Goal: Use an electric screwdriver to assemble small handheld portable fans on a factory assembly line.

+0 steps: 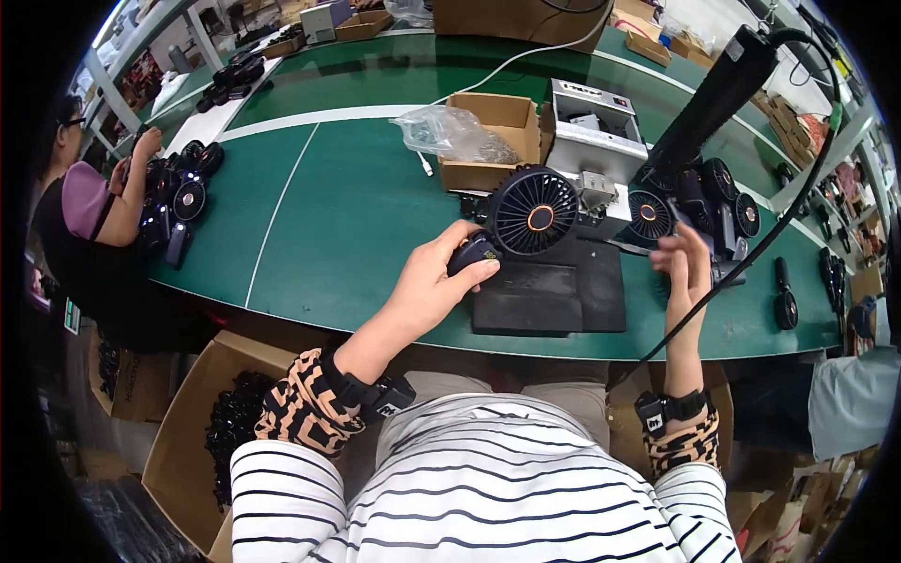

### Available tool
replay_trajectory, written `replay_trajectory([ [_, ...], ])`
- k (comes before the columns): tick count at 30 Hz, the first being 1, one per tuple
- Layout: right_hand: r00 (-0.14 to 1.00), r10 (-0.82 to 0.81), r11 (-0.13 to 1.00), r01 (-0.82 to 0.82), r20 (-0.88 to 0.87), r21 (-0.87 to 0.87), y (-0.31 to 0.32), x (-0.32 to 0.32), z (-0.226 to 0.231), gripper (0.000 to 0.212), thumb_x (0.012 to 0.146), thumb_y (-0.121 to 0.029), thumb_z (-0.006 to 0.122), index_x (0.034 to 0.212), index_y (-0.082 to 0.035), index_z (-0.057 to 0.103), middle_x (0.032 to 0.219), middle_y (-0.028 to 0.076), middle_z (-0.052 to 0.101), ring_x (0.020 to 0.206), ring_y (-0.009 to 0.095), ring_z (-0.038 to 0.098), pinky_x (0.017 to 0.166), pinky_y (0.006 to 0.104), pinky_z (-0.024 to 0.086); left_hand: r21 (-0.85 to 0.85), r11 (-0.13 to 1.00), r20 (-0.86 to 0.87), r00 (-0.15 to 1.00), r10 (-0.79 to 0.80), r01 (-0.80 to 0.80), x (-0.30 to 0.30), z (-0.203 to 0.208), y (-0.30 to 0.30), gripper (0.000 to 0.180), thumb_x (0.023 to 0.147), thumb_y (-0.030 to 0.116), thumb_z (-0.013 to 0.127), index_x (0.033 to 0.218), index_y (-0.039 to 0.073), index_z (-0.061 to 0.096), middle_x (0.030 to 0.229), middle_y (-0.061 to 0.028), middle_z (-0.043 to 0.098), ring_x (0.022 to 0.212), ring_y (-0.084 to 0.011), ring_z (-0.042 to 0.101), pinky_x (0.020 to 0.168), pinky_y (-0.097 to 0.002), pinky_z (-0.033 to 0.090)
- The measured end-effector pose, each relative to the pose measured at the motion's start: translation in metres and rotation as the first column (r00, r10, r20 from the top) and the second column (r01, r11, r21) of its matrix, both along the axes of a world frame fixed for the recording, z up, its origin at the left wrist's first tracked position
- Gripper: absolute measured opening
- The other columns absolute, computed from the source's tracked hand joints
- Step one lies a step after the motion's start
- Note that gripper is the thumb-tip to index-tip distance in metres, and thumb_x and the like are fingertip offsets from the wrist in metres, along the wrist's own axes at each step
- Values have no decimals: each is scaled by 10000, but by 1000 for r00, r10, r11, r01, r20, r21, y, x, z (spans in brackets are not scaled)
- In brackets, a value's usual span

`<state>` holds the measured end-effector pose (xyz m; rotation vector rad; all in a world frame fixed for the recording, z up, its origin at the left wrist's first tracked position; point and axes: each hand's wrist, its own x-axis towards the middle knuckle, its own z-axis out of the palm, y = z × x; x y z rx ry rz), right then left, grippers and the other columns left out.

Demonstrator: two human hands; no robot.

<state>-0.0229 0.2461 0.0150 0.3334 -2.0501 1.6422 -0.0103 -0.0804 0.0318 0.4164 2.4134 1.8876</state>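
My left hand point(422, 280) grips the dark handle of a small handheld fan point(535, 214), fingers and thumb wrapped round it. The fan's round grille has an orange ring at its centre and faces up toward me. Beneath the fan lies a black block-like pad point(549, 296) on the green bench. My right hand point(687, 267) is raised to the right of the pad, its fingers apart and slightly blurred, holding nothing. Beyond it lies a pile of similar fans point(718, 202), partly hidden by the hand.
A metal-cased device point(601, 136) stands behind the pad, beside an open cardboard box point(481, 176) with a clear plastic bag. A black powered tool point(710, 105) hangs at the right, its cable curving past my right hand. At the left, a person point(94, 202) handles another fan pile point(188, 197).
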Motion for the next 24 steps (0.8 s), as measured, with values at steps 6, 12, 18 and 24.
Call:
replay_trajectory([
  [6, 959, -8, 1000, 10, 282, -6, 3, 14, -57, 275, 1000, -185, 497, 1208, -16, 559, 855, 53, 606, 659, 94, 578, 582, 210, 438, 123, 975, 47, 982, 181, -185, -20, -15, -32, 255, 916, 200, 639, 1067, 20, 540, 885, -40, 616, 693, -91, 593, 635, -243, 487],
  [12, 939, 35, 999, -42, 341, 12, 4, 12, -65, 216, 979, -133, 504, 1140, -27, 603, 826, 17, 604, 662, 61, 522, 598, 197, 399, -3, 934, 9, 934, 357, -357, -31, -31, -117, 319, 873, 196, 679, 1094, 4, 553, 866, -61, 617, 660, -109, 616, 584, -254, 499],
  [18, 947, -17, 995, -15, 321, 98, 9, 13, -68, 213, 990, -181, 515, 1108, -35, 616, 783, 2, 583, 636, 53, 500, 569, 193, 383, -358, 566, -321, 667, 672, -743, -31, -67, -283, 426, 800, 304, 726, 1086, 7, 621, 911, -114, 660, 733, -231, 659, 715, -334, 518],
  [24, 948, -40, 994, 6, 314, 108, 11, 11, -66, 196, 984, -157, 515, 1087, -29, 622, 771, 4, 577, 628, 54, 494, 566, 199, 389, -518, 376, -337, 587, 736, -768, -28, -63, -403, 519, 729, 385, 747, 1139, 75, 675, 1052, -151, 698, 953, -285, 670, 869, -364, 496],
])
